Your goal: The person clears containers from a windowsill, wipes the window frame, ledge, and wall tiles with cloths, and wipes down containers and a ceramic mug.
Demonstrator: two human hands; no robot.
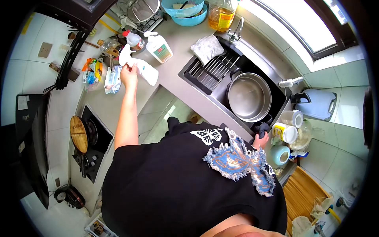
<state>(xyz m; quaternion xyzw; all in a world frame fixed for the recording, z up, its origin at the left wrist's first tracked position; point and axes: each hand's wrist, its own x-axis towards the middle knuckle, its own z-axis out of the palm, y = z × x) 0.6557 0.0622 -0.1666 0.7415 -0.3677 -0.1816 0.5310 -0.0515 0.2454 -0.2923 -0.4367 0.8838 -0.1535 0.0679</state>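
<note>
My left hand (129, 76) reaches over the counter and its fingers are closed on a white spray bottle (147, 72), near the neck. Just beside it stand a white pump bottle (160, 48) and a bottle with a red cap (134, 40). A pack of wipes (113, 80) lies by my left wrist. At the sink's near right corner, my right hand (261, 141) is closed on a dark cloth (259, 130). Next to that cloth, a large steel pot (249, 97) sits in the sink. A light grey cloth (207, 49) hangs over the black drying rack (211, 73).
Jars (285, 133) and a light blue pot (279, 155) crowd the counter right of the sink. Blue bowls (189, 17) and an oil bottle (222, 15) stand at the back. The stove (94, 158) with a wooden lid (79, 134) is at the left.
</note>
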